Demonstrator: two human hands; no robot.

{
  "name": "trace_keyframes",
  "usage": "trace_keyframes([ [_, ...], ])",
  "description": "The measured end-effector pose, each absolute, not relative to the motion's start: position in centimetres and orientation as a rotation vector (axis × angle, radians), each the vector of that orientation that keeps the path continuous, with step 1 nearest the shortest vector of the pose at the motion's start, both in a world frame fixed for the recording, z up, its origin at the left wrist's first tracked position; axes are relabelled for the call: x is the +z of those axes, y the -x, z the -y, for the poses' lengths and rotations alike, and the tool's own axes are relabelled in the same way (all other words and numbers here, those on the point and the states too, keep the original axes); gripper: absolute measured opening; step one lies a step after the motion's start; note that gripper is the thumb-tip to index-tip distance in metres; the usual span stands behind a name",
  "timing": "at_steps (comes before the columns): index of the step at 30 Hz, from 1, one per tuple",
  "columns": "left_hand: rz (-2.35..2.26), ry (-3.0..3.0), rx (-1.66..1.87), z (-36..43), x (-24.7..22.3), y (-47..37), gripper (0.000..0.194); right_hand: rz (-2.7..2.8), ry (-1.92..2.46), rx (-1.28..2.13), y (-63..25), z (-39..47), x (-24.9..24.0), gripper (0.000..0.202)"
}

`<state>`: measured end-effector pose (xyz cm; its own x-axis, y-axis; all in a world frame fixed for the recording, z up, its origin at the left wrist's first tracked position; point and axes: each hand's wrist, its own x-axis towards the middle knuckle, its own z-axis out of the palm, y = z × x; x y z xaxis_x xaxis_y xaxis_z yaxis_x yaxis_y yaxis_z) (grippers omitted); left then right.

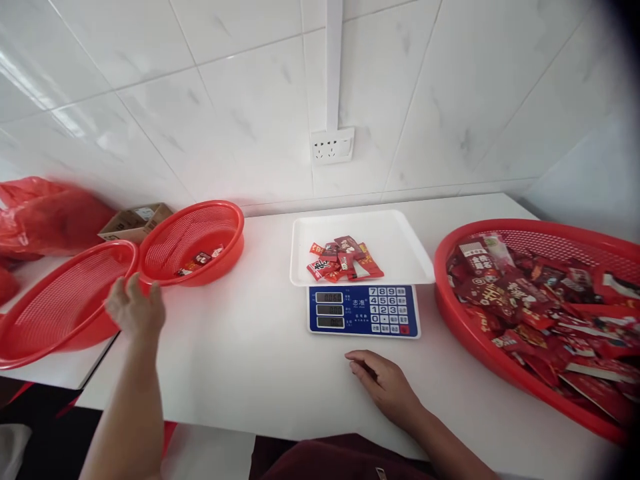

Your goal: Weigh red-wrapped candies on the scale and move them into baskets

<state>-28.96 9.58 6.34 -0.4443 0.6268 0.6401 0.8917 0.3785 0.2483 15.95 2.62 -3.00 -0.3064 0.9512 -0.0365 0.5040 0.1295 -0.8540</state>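
My left hand (136, 310) is raised at the near rim of the left red basket (55, 300), fingers apart and holding nothing. My right hand (383, 383) rests on the white table in front of the blue scale (363, 312), its fingers curled together; anything inside them is hidden. On the scale sits a white tray (395, 243) with a small pile of red snack packets (345, 259). A second red basket (227, 250) behind my left hand holds a few packets. The large red basket (443, 267) on the right is full of packets (540, 300).
Red plastic bags (55, 217) and an open cardboard box (131, 227) stand at the back left. A tiled wall with a socket (333, 147) rises behind the white table (230, 360).
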Motion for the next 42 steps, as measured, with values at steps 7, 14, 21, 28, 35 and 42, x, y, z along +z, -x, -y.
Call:
trace_keyframes([
  [7, 2.796, 0.946, -0.108, -5.5, 9.1, 33.3, 0.063, 1.865, 1.369, 1.128, -16.0, -2.7, -3.1, 0.027],
  [14, 2.802, 1.397, 0.242, -5.1, 11.1, 29.7, 0.064, 1.87, 1.355, 1.146, -16.0, -2.8, -3.1, 0.027],
  [21, 2.602, 2.167, 0.112, -7.9, 11.4, 24.4, 0.056, 1.876, 1.332, 1.151, -16.1, -2.7, -3.0, 0.026],
  [28, 2.233, 1.801, 0.345, -13.3, 11.3, 24.8, 0.065, 1.844, 1.307, 1.137, -16.3, -2.5, -3.2, 0.027],
  [35, 2.42, 2.0, 0.412, -14.3, 10.8, 29.4, 0.06, 1.846, 1.315, 1.118, -16.3, -2.8, -3.2, 0.026],
  [42, 2.703, 1.951, 0.171, -8.1, 10.5, 30.6, 0.055, 1.853, 1.332, 1.122, -16.3, -2.8, -3.0, 0.027],
])
